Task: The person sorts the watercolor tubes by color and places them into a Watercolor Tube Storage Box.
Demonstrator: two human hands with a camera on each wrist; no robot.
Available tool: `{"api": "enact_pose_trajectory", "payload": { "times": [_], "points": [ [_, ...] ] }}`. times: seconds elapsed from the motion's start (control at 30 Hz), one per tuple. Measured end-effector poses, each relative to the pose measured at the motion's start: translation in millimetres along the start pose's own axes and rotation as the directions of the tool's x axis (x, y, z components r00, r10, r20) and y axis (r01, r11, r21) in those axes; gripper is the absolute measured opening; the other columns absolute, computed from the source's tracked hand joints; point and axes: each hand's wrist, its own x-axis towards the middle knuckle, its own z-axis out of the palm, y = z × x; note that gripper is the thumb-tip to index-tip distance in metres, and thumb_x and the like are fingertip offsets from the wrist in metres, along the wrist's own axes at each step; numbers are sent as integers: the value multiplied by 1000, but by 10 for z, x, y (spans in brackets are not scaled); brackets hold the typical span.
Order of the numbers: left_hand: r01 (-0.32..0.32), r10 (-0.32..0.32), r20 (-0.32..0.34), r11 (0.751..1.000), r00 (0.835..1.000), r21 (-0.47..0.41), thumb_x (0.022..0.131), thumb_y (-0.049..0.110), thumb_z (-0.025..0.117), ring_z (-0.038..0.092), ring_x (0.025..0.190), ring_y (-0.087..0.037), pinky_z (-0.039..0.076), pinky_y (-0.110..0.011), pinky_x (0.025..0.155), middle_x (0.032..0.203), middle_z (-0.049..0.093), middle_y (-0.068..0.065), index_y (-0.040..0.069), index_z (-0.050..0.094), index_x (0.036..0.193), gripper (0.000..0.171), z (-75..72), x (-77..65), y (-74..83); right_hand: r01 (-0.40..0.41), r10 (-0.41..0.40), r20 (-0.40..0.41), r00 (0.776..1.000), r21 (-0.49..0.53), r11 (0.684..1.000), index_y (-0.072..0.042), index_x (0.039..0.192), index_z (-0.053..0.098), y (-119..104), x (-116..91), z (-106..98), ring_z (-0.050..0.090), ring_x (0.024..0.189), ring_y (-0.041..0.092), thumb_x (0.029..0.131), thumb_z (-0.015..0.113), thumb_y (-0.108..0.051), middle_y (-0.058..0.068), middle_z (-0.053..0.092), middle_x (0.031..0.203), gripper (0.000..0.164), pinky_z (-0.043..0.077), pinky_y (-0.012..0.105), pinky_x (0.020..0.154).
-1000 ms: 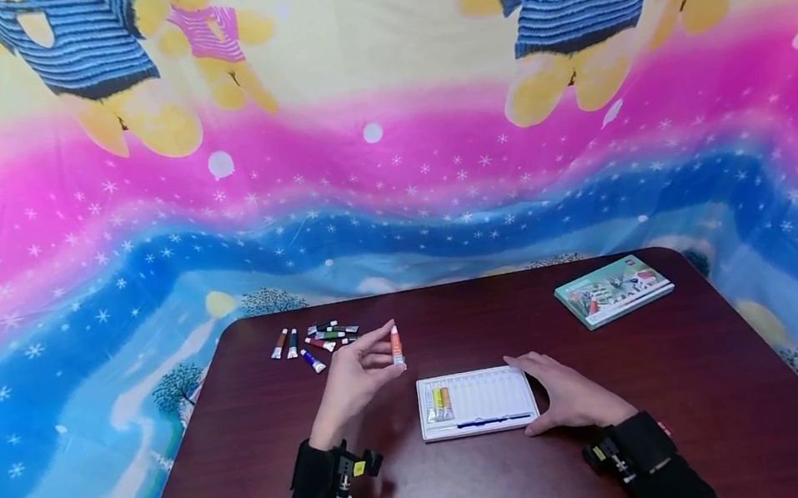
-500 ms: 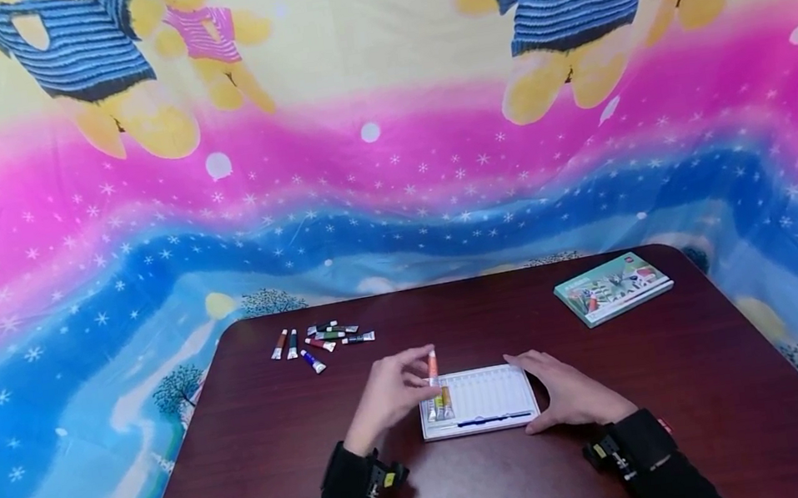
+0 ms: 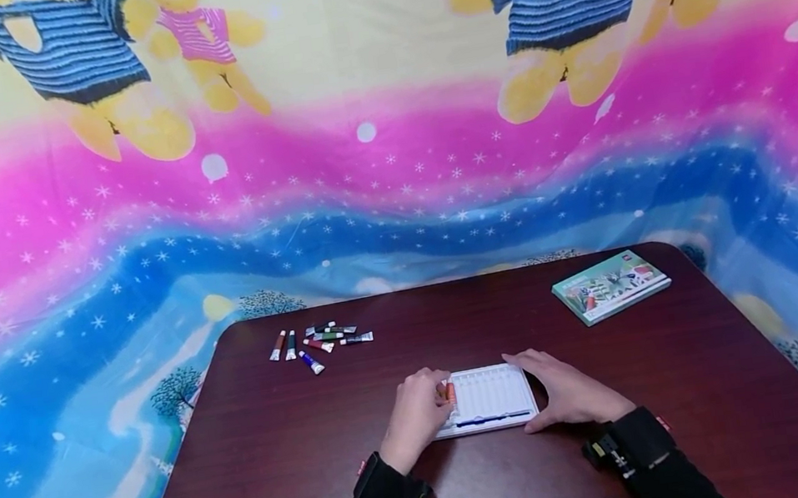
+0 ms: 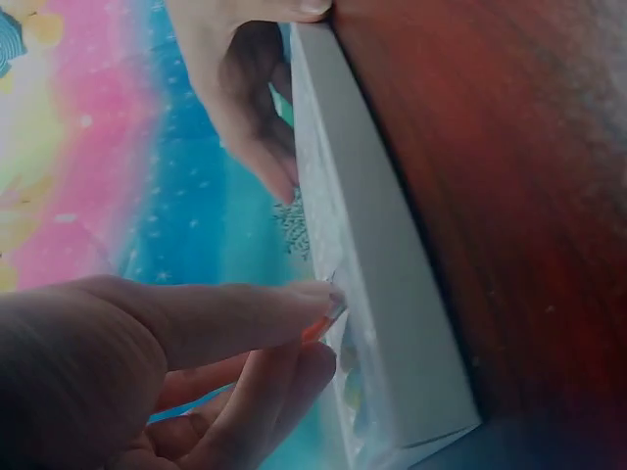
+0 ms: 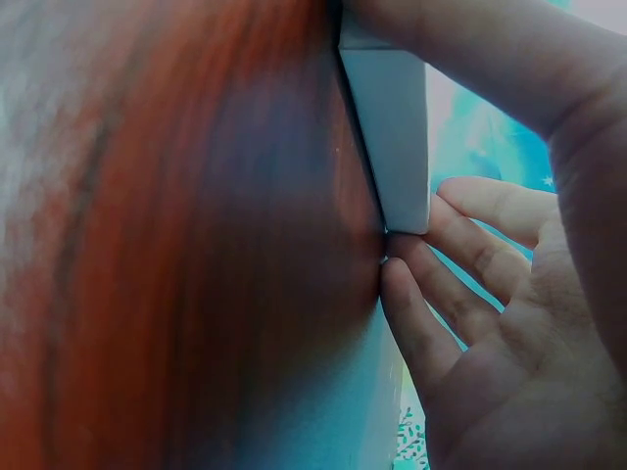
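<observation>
Orange tube (image 3: pixel 452 393) (brand unreadable), pinched — left grip (image 3: pixel 415 412)

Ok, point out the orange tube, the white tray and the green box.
Orange tube (image 3: pixel 451 393): head view, its orange body.
White tray (image 3: pixel 494 392): head view, bare ribbed part.
Green box (image 3: pixel 611 285): head view, top face.

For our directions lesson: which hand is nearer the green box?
Right. In the head view, the right hand is below and left of the green box; the left hand is farther left, partly over the white tray.
</observation>
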Motion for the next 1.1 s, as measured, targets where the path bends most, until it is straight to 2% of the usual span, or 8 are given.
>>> {"api": "enact_pose_trajectory", "payload": {
  "times": [0.23,0.4,0.5,0.73,0.93,1.1],
  "points": [
    [-48,49,-24,997,998,65,79,7,85,53,72,-10,44,-22,64,84,66,-3,4,79,107,29,63,8,-23,0,0,2,1000,3,1000,-14,161,38,-1,5,-4,46,140,30,71,95,-47,11,47,154,111,48,53,107],
    [-11,10,8,995,1000,101,81,27,90,55,91,-17,51,-31,78,102,68,-4,9,79,117,42,108,7,-25,17,-17,-2,1000,-4,1000,-13,160,39,3,5,-4,47,139,30,70,95,-47,10,48,153,111,49,54,106],
    [-2,-2,27,989,1000,150,82,37,89,55,98,-18,53,-33,84,108,67,-3,12,77,123,50,135,7,-21,20,-20,-4,1000,-6,1000,-13,160,39,5,4,-1,47,139,31,70,95,-46,11,48,153,111,49,54,106],
    [-53,56,-2,956,998,290,83,42,87,58,99,-19,54,-32,83,111,69,-3,16,79,120,46,178,8,-16,9,-9,-6,1000,5,1000,-13,160,39,8,0,-1,46,141,33,71,95,-44,12,47,155,110,49,54,107],
    [-37,45,-20,958,999,285,82,43,87,60,99,-20,55,-37,84,110,69,-2,17,79,119,45,183,-5,-16,18,-18,-4,1000,3,1000,-13,160,39,17,1,4,46,141,33,71,95,-45,12,47,155,110,49,54,106],
    [-67,94,-82,954,992,291,76,39,93,62,91,-18,54,-34,78,100,74,0,19,84,107,37,196,-8,-4,11,-11,-4,1000,-1,1000,-14,160,39,33,5,12,46,141,32,71,95,-47,11,46,155,111,49,53,106]
  ]
}}
